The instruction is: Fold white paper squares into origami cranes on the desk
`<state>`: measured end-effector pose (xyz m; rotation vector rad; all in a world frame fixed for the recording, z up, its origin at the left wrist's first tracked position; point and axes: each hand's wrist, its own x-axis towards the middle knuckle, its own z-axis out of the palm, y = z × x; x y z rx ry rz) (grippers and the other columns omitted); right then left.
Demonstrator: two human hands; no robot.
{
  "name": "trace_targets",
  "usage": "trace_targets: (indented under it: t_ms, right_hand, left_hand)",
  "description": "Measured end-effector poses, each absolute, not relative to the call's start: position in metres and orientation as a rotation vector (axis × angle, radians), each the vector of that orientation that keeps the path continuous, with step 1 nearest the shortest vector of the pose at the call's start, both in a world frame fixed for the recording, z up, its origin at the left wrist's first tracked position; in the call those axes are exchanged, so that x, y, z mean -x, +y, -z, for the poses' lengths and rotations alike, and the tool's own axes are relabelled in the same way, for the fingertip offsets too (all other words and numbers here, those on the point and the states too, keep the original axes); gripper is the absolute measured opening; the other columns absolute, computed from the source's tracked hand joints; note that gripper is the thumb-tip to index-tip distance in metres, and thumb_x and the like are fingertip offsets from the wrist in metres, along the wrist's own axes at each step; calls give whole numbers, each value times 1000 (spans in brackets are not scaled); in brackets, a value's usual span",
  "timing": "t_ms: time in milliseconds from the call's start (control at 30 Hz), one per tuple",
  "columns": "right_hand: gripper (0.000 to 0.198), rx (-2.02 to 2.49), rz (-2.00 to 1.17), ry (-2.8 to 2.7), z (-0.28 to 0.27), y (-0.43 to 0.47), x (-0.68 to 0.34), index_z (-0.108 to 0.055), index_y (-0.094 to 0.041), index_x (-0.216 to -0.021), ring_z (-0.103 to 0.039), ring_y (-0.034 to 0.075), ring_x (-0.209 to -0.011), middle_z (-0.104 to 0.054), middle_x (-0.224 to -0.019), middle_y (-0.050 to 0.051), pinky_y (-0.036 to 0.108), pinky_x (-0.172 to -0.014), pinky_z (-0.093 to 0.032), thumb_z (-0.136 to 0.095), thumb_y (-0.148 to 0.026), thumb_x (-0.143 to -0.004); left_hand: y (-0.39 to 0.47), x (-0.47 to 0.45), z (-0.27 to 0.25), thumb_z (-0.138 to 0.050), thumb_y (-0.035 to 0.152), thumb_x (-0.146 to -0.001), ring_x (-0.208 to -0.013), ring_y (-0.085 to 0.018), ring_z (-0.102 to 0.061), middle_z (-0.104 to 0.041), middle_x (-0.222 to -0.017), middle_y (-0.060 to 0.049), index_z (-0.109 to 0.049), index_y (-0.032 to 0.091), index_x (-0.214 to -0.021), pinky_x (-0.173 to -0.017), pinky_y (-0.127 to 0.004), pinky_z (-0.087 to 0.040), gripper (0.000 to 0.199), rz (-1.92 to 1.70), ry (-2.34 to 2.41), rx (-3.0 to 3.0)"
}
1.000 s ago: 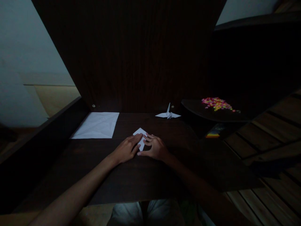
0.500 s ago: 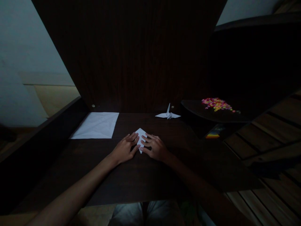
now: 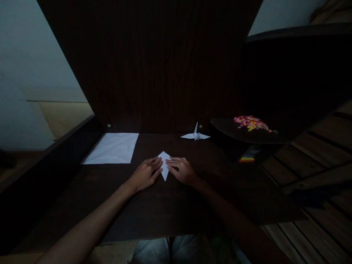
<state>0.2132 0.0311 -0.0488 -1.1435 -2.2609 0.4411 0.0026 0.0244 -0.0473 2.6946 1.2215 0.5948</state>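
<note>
A small white folded paper point(image 3: 164, 171), kite-shaped with a long point toward me, lies flat on the dark desk point(image 3: 154, 212). My left hand point(image 3: 146, 173) rests along its left side, fingers stretched out and the tips touching it. From the right, my right hand point(image 3: 182, 171) lays its extended fingers on the opposite edge. Neither hand grips anything. Behind them, a white paper crane point(image 3: 196, 136) with spread wings stands near the back panel. A creased white paper sheet point(image 3: 112, 148) lies flat at the back left.
Small pink, yellow and orange pieces point(image 3: 251, 123) are heaped on a rounded side shelf point(image 3: 224, 126) at the right. Something with a yellow-orange edge point(image 3: 246, 160) sits beneath it. A raised side board point(image 3: 55, 146) borders the desk on the left; a tall dark panel point(image 3: 148, 66) rises behind.
My right fingers have drawn closer together on the folded paper, and its lower point is now less covered by my right thumb. The view has shifted slightly.
</note>
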Motion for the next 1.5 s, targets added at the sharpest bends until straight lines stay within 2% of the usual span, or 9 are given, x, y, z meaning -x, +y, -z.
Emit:
trace_targets:
  t_ms: [133, 267, 367, 567, 800, 967, 1133, 1267, 1500]
  right_hand:
    - [25, 1162, -499, -2158, 47, 36, -216, -69, -24, -105, -59, 23, -103, -69, -110, 6, 42, -94, -42, -61, -24, -81]
    - [45, 1317, -393, -2116, 49, 34, -215, -63, -16, -118, -42, 29, -119, -49, -136, 13, 47, -99, -37, -65, -31, -76]
    - [47, 1403, -384, -2152, 50, 31, -212, -60, -15, -120, -34, 32, -123, -42, -141, 15, 50, -99, -33, -64, -34, -76]
    - [30, 1358, -490, -2077, 47, 33, -213, -64, -18, -102, -45, 27, -111, -58, -118, 11, 46, -95, -36, -66, -27, -74]
    - [17, 1173, -812, -1873, 45, 37, -214, -61, -19, -87, -57, 18, -81, -64, -87, 3, 34, -77, -45, -65, -19, -70]
    - [33, 975, -1197, -1567, 48, 37, -211, -56, -19, -96, -58, 12, -62, -62, -76, 0, 24, -57, -45, -71, -24, -66]
    - [24, 929, -1261, -1449, 46, 37, -210, -64, -17, -84, -63, 15, -70, -66, -78, 4, 28, -64, -49, -73, -28, -64]
    - [19, 862, -1217, -1417, 45, 37, -208, -66, -17, -75, -63, 16, -72, -66, -76, 4, 29, -66, -50, -75, -29, -63]
    - [16, 789, -1244, -1495, 36, 34, -210, -72, -20, -70, -62, 20, -86, -66, -87, 6, 32, -73, -51, -74, -35, -64]
  left_hand:
    - [24, -2, 41, -45, 27, -91, -110, -22, -57, -66, -117, -8, -66, 20, -112, -97, -40, -43, 30, -726, 1144, -2575]
    - [21, -3, 37, -47, 27, -90, -100, -20, -59, -68, -105, -8, -64, 18, -109, -91, -35, -46, 27, -793, 1122, -2440]
    - [20, -5, 39, -53, 29, -86, -105, -23, -55, -63, -111, -10, -59, 16, -116, -94, -40, -44, 33, -865, 1276, -2413]
    - [19, -7, 45, -57, 37, -83, -114, -28, -47, -57, -122, -11, -60, 18, -115, -98, -46, -37, 38, -802, 1424, -2432]
    - [18, -10, 36, -63, 32, -77, -103, -26, -54, -63, -105, -8, -59, 18, -98, -91, -44, -41, 25, -839, 1385, -2230]
    - [19, -10, 35, -64, 29, -76, -89, -20, -61, -65, -92, -4, -54, 18, -99, -84, -35, -45, 26, -954, 1195, -1891]
    - [19, -11, 31, -65, 32, -77, -76, -16, -63, -67, -84, -3, -50, 15, -116, -73, -29, -48, 46, -931, 972, -1511]
    - [17, -12, 25, -67, 34, -75, -85, -19, -65, -70, -96, -7, -63, 13, -105, -78, -30, -48, 37, -887, 955, -1456]
    - [18, -9, 26, -75, 33, -66, -77, -22, -68, -74, -87, -10, -71, 12, -93, -75, -34, -52, 34, -1055, 1046, -1383]
